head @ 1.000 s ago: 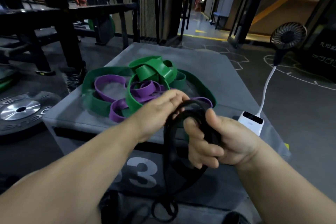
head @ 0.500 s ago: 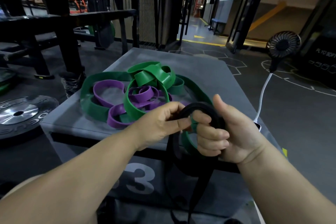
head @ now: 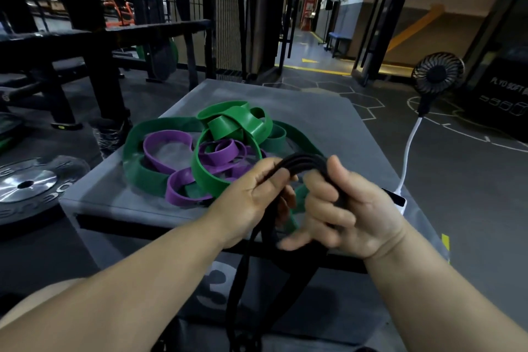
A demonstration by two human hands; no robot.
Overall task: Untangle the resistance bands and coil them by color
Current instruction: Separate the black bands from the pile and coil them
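Black band (head: 305, 159) now arcs in stacked strands between the hands, over the table's (head: 328, 123) near edge. Left hand (head: 254, 194) grips it; right hand (head: 353, 208) clasps it, lower fingers newly splayed.

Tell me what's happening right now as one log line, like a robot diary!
step: coiling black band | left hand: holds band | right hand: grips its loops | green bands, purple bands: tangled on grey box

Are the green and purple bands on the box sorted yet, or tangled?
Tangled. The purple bands loop through and under the green bands in one heap on the grey box; neither colour is coiled apart.
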